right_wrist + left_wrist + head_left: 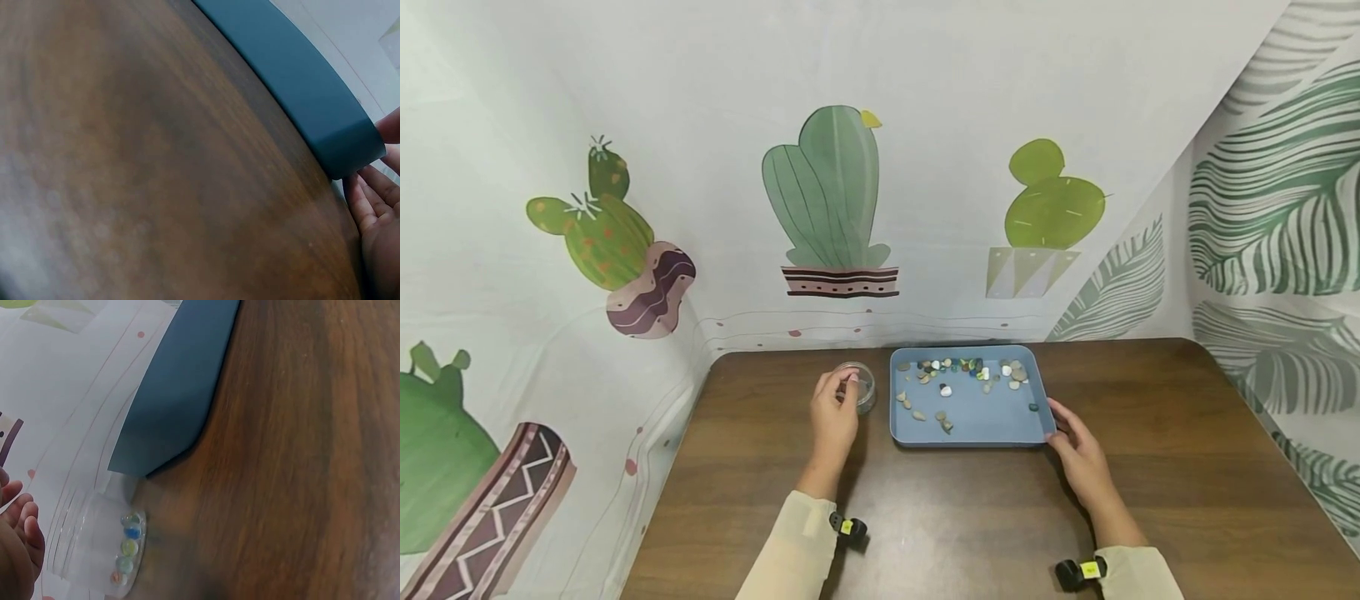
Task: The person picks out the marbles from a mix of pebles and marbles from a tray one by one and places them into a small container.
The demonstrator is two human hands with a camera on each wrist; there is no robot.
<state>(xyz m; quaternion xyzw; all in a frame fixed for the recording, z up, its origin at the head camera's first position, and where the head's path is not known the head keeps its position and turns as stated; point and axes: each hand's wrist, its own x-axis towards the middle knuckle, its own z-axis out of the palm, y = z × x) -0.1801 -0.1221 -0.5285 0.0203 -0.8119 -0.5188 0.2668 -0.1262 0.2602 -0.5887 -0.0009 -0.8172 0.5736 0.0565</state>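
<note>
Holding left hand (835, 417) curled over a clear, cylindrical jar (867, 393) of glassy marbles (129, 547), impossible to tell if pinching anything; gripping with right hand (1084, 458) the rounded corner of a smooth blue tray (977, 423) strewn with pebbles (1018, 374), beside the jar on wood-grained table (955, 517).

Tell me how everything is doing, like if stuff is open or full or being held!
Jar: upright, no lid to be seen
Marbles: a few, at the jar's bottom
Tray: right way up on the table
Stones: loose, spread about the tray
Left hand: at the jar's top; can't tell if holding anything
Right hand: holds the tray's near right corner
</note>
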